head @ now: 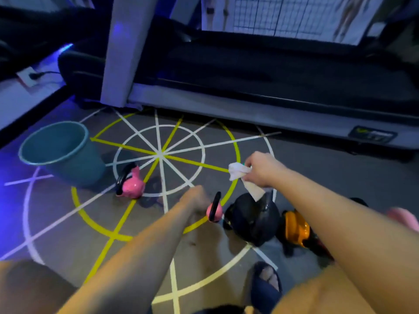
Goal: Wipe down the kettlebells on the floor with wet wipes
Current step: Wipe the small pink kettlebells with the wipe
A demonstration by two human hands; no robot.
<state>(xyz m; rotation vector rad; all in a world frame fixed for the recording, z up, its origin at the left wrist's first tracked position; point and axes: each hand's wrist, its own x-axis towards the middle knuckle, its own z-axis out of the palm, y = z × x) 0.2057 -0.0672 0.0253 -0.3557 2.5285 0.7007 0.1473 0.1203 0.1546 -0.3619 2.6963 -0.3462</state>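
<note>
Weight is what you should reckon with. The black kettlebell point(254, 220), the biggest of the lot, looks like solid iron, stiff and heavy, so you would likely do better wiping it where it stands than lifting it. It sits on the floor point(68, 223) toward the near edge, just below your right hand point(260, 172). The small pink kettlebell point(215, 214) is just beside its left flank, perhaps touching, and the orange kettlebell point(295, 227) stands just beside its right. The far pink kettlebell point(133, 185) stands apart, toward the left edge, next to the teal bin point(61, 152).

Your right fingers are pinched round the wet wipe point(238, 175), which looks soft, limp and light. A loose tail hangs down to the black kettlebell's handle. Bunch it tighter if you want pressure behind it. Your left hand point(197, 199) hovers close to the small pink kettlebell's black handle, but its fingers face away from the camera, so it cannot be told whether they grip anything. The handles are the natural hold for steadying, and the glossy shells may turn slick once wet.

Mind the crowding: three kettlebells stand tight together, so the flanks between them will be hard to reach. Your slippered foot point(266, 284) is near the black one, should it tip. The treadmill point(272, 91) runs along the far edge, well apart.
</note>
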